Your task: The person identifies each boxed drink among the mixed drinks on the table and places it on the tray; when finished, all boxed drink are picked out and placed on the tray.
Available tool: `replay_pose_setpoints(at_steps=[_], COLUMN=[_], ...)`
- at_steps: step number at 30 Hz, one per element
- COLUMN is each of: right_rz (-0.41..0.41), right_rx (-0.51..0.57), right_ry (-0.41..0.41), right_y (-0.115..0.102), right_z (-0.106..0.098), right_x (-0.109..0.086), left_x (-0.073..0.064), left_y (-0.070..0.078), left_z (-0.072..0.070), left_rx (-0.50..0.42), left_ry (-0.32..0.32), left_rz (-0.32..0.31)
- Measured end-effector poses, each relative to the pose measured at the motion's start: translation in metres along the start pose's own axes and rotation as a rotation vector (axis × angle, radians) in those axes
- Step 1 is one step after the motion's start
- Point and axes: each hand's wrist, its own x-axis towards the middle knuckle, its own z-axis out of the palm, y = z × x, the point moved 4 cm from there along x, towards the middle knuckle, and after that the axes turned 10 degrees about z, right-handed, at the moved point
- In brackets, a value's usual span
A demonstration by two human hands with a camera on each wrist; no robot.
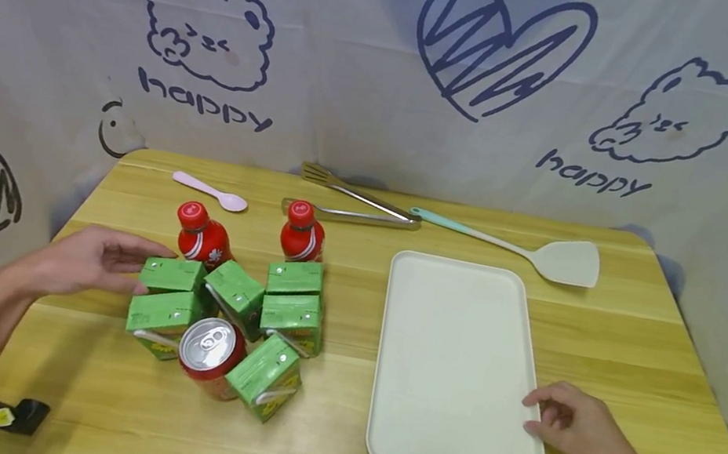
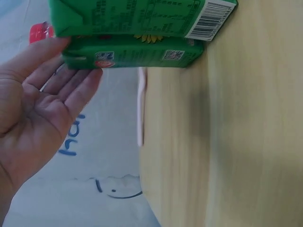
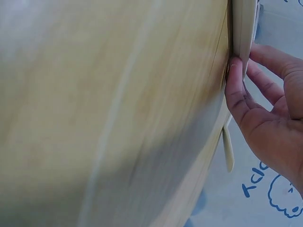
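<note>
My left hand reaches in from the left with extended fingers, its fingertips right at a green drink carton in the back left of the group. Seen from the left wrist, the thumb and fingers meet the upper part of the cartons, palm bare. A second green carton stands directly in front. At the right long edge of a cream rectangular tray, my right hand has its thumb and index finger at the rim. The right wrist view shows the tray's side between them.
More green cartons with straws cluster around a red can. Two red-capped bottles stand behind them. A pink spoon, metal tongs and a turner lie along the far edge, before a cloth backdrop.
</note>
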Motion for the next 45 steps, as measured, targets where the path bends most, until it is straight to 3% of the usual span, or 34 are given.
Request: replay_pose_setpoints(at_steps=[3,10,14,17,26,34,45], right_rz=[0.037,0.085,0.122,0.154,0.172,0.163,0.193], right_rx=[-0.014,-0.018,-0.002,0.000,0.011,0.013,-0.004], right_ry=[-0.019,-0.038,-0.067,-0.087,-0.105,-0.102,-0.113], right_y=[0.000,-0.001,0.000,-0.001,0.000,0.000,-0.002], right_z=[0.001,0.001,0.001,0.000,0.000,0.001,0.001], right_x=[0.001,0.003,0.003,0.004,0.004,0.004,0.005], left_x=[0.002,0.000,-0.001,-0.005,-0.005,-0.010,-0.012], left_y=[-0.002,-0.005,-0.007,-0.005,0.013,0.039,0.063], left_z=[0.003,0.005,0.005,0.002,-0.008,-0.015,-0.024], left_rx=[-0.016,-0.008,-0.020,0.040,0.109,0.246,0.362], left_ry=[-0.020,0.041,0.072,0.105,0.140,0.180,0.208], left_rz=[0.009,0.040,0.009,-0.027,0.035,0.083,0.003])
